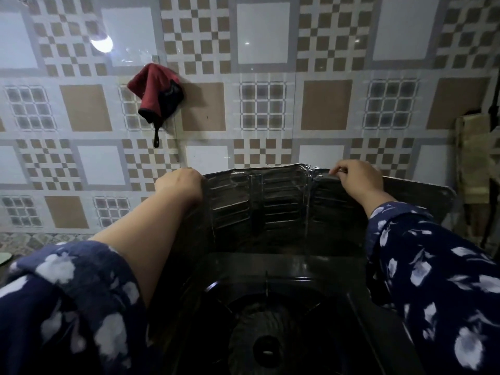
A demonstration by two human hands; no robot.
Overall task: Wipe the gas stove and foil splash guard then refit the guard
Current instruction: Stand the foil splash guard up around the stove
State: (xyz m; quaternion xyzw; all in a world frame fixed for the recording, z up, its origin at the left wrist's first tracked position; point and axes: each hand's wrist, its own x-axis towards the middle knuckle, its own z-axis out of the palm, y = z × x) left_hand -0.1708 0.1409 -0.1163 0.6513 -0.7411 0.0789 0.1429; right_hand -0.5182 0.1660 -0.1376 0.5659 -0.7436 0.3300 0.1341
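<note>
Now at the refitting stage, by the look of it: both hands grip the top edge of the folded silver foil splash guard [270, 201], left hand [181, 185] at its left corner, right hand [357, 177] further along, standing it behind the black gas stove [270, 320]. No cloth is held; a red cloth [157, 90] hangs on the tiled wall [262, 33].

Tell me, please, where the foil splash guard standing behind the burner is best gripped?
Grip the foil splash guard along its top rim, from above, one hand near each fold. It stands upright in hinged panels, and the thin rim is the free edge. The left hand and right hand already hold it there, behind the gas stove. Keep the grip light, since the foil would probably crease.
</note>
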